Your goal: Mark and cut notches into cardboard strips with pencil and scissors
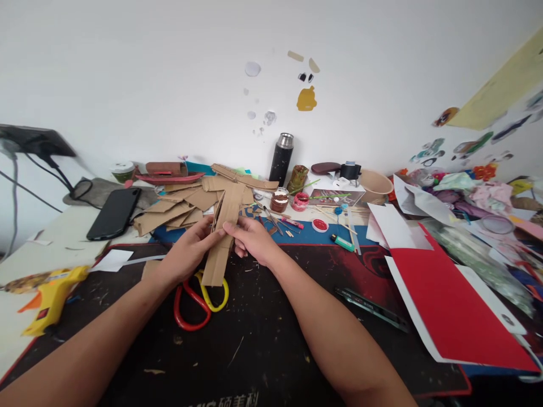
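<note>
Both my hands hold a long strip of brown corrugated cardboard (217, 261) above the dark desk mat. My left hand (197, 240) grips its left edge, thumb on the front face. From the other side, my right hand (250, 238) pinches the strip with its thumb on the front and the fingers curled behind. The strip is tilted, its lower end toward me. Beneath that end lie scissors (193, 308) with one red and one yellow handle loop; their blades are hidden. Behind the hands spreads a pile of cut cardboard pieces (178, 206).
A yellow hot glue gun (53, 297) and a black phone (114, 213) lie at left. A utility knife (373, 308) and red paper (458, 299) are at right. Along the wall stand a black thermos (281, 161) and open paint jars (279, 200).
</note>
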The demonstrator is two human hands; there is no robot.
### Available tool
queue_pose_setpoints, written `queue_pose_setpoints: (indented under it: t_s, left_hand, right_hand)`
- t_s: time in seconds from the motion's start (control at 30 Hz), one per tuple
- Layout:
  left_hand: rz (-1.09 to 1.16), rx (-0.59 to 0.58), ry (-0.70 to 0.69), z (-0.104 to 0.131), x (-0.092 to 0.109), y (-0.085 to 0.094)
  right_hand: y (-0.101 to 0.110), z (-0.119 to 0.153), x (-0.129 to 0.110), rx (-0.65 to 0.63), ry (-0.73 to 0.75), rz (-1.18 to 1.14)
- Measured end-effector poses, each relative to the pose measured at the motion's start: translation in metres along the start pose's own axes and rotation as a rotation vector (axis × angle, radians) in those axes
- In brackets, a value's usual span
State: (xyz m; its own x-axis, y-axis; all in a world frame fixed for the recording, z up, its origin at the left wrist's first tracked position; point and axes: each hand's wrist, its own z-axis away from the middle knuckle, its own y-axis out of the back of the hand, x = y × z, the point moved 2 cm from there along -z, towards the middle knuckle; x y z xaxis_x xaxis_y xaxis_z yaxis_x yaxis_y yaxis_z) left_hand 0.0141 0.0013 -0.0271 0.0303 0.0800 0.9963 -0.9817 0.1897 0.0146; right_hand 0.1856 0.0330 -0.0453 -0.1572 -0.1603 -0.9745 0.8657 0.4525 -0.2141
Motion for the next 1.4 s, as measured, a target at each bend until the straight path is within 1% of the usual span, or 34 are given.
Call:
queue_pose_setpoints:
  t_s: [0.1, 0.23, 0.33, 0.47, 0.57, 0.73, 0.9, 1.07, 1.23, 1.3, 1.4]
  left_hand:
    - [-0.062, 0.012, -0.006, 0.000, 0.000, 0.000]
    - [-0.166, 0.012, -0.047, 0.001, -0.001, 0.004]
    - [-0.241, 0.011, -0.094, 0.001, -0.002, 0.007]
    - [-0.277, 0.040, -0.098, 0.000, -0.003, 0.007]
    - [-0.281, 0.085, -0.111, 0.001, -0.002, 0.005]
    - [-0.278, 0.106, -0.135, 0.003, 0.000, 0.003]
    - [-0.327, 0.118, -0.154, 0.003, -0.001, -0.001]
    - [-0.387, 0.175, -0.206, -0.002, -0.004, -0.002]
    - [-0.311, 0.113, -0.133, -0.002, -0.005, -0.001]
    - [-0.277, 0.097, -0.109, -0.001, -0.006, -0.001]
    - [-0.275, 0.102, -0.112, -0.001, -0.008, 0.001]
  right_hand:
    - [0.003, -0.001, -0.002, 0.050, 0.018, 0.050]
    - [0.005, 0.000, -0.004, 0.077, 0.020, 0.083]
    - [0.005, -0.001, -0.002, 0.109, 0.013, 0.094]
    - [0.004, -0.002, 0.001, 0.141, 0.009, 0.110]
    - [0.005, -0.002, 0.003, 0.140, 0.005, 0.109]
    - [0.005, -0.002, 0.003, 0.148, 0.007, 0.140]
    - [0.001, -0.002, 0.003, 0.152, 0.007, 0.113]
    - [-0.001, -0.001, 0.002, 0.127, 0.041, 0.144]
    - [-0.001, -0.001, 0.001, 0.080, 0.048, 0.137]
    - [-0.001, -0.001, 0.001, 0.082, 0.055, 0.155]
    - [-0.001, -0.002, 0.003, 0.104, 0.058, 0.194]
